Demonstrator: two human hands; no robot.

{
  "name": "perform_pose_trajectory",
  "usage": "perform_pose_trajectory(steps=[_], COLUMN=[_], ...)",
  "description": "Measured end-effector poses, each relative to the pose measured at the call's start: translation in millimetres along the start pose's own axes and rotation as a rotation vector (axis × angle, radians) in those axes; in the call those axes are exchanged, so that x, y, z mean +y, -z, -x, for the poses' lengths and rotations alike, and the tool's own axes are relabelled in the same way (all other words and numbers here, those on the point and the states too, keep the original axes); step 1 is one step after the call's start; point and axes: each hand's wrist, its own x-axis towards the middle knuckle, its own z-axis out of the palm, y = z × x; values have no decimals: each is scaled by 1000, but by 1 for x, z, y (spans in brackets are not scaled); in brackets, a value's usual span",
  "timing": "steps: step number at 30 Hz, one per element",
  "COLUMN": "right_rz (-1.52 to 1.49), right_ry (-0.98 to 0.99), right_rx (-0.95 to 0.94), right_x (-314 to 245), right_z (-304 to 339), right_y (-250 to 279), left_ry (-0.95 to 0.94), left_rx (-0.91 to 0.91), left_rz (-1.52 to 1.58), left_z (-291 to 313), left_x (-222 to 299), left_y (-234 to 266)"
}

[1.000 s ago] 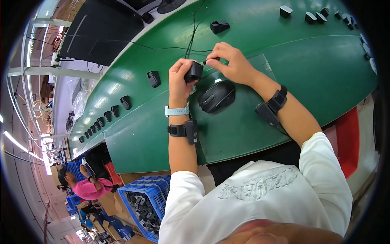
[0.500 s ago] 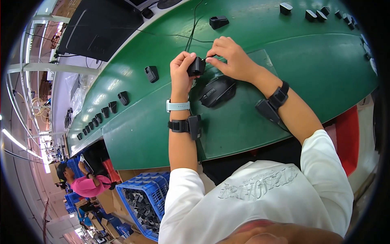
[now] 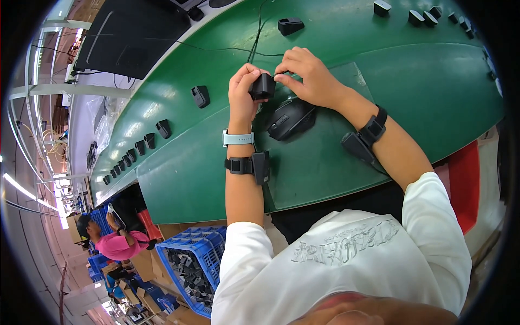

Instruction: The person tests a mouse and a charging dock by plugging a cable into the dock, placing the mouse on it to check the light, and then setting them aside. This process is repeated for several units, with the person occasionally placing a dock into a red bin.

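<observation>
My left hand (image 3: 241, 100) is closed around a small black charger-like housing (image 3: 264, 86), held above the green table. At its right side, my right hand (image 3: 310, 76) pinches the end of a thin black cable (image 3: 280, 73) between thumb and forefinger. The cable end meets the housing or lies right beside it; whether it is plugged in cannot be made out. Just below the hands, a black computer mouse (image 3: 291, 119) rests on a clear mat. Similar black housings stand near: one (image 3: 291, 26) beyond my hands and another (image 3: 200, 96) to the left.
More housings (image 3: 140, 147) form a row along the table's left edge, and several with pale faces (image 3: 416, 18) stand far right. Cables (image 3: 233, 48) cross the table toward a black monitor (image 3: 127, 40). A blue crate (image 3: 184, 241) of black parts sits lower left, beyond it a person in pink (image 3: 122, 246).
Both hands keep the same hold on the housing and the cable end. The housing is turned very slightly, and the whole view has shifted a little.
</observation>
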Motion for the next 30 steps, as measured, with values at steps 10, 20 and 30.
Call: perform_pose_trajectory(steps=[10,20,30], right_rz=[243,-203,-1091], right_ry=[-2,-81,-618], right_rx=[367,-714,74], right_x=[-6,-7,32], right_z=[-13,1,1], right_y=[10,17,15], left_ry=[29,-236,-279], left_rx=[-90,74,55], left_rz=[15,486,209], left_z=[-5,-11,-5], left_x=[-9,-18,-15], left_y=[-1,11,1])
